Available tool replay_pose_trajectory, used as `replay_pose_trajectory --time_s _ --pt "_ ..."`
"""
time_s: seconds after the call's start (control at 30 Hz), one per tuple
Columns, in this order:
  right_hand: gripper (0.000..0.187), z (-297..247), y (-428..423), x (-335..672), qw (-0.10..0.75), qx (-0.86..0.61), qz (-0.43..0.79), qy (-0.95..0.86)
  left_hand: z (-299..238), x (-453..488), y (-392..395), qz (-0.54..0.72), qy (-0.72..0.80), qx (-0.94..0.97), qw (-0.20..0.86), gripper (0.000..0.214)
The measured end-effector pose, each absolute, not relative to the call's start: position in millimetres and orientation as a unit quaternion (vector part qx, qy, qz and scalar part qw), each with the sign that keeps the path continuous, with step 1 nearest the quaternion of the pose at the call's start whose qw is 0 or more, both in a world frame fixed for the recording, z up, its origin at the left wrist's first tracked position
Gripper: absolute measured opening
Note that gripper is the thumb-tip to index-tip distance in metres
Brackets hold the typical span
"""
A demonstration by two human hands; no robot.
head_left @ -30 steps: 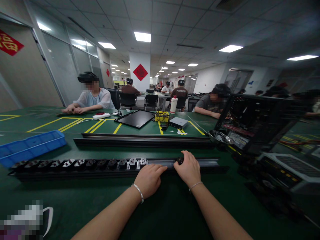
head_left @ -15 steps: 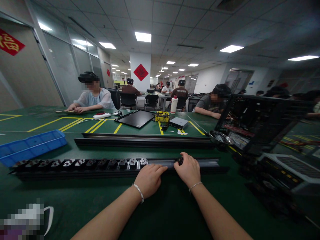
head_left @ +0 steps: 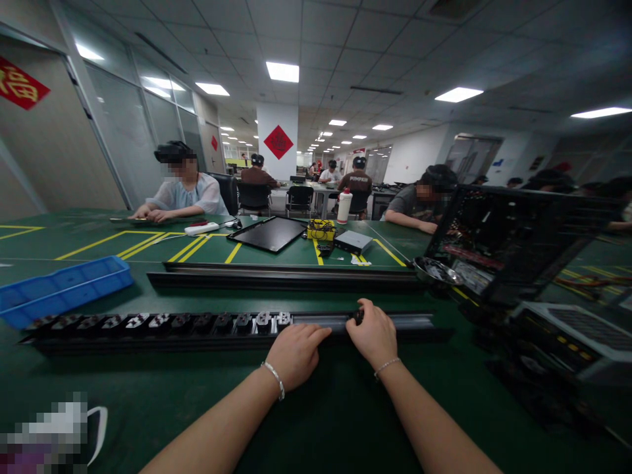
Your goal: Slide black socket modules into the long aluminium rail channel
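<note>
A long black rail (head_left: 162,345) lies across the table before me. Its left part carries a row of small black and silver socket modules (head_left: 159,320); a bare grey channel (head_left: 417,321) shows at the right. My left hand (head_left: 295,354) is closed over the rail's near edge, just right of the last modules, with the index finger stretched along the channel. Farther right, my right hand (head_left: 374,334) pinches a small black module (head_left: 358,317) at the channel. The fingers hide most of that module, and I cannot tell whether it touches the rail.
A second black rail (head_left: 286,280) lies beyond the first. At left sits a blue bin (head_left: 64,286). An open computer case (head_left: 513,237), a metal bowl (head_left: 437,271) and a power supply (head_left: 577,339) stand at right. Two people sit across the table.
My right hand has shifted very slightly to the right with the small black module. The left hand and the rail look practically unmoved.
</note>
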State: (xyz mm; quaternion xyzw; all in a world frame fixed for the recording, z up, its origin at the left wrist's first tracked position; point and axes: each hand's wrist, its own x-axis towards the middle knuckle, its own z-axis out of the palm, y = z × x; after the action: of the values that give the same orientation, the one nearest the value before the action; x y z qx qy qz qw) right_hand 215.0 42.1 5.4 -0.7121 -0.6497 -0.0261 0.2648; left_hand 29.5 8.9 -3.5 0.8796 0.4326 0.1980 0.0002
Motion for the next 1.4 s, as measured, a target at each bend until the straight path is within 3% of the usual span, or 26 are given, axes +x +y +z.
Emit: replay_pose_trajectory --time_s 1.4 --pt "0.035 1.6 43.4 219.8 0.284 -0.706 -0.02 -0.649 -1.4 30.1 8.3 0.199 0.435 0.878 0.009 0.044"
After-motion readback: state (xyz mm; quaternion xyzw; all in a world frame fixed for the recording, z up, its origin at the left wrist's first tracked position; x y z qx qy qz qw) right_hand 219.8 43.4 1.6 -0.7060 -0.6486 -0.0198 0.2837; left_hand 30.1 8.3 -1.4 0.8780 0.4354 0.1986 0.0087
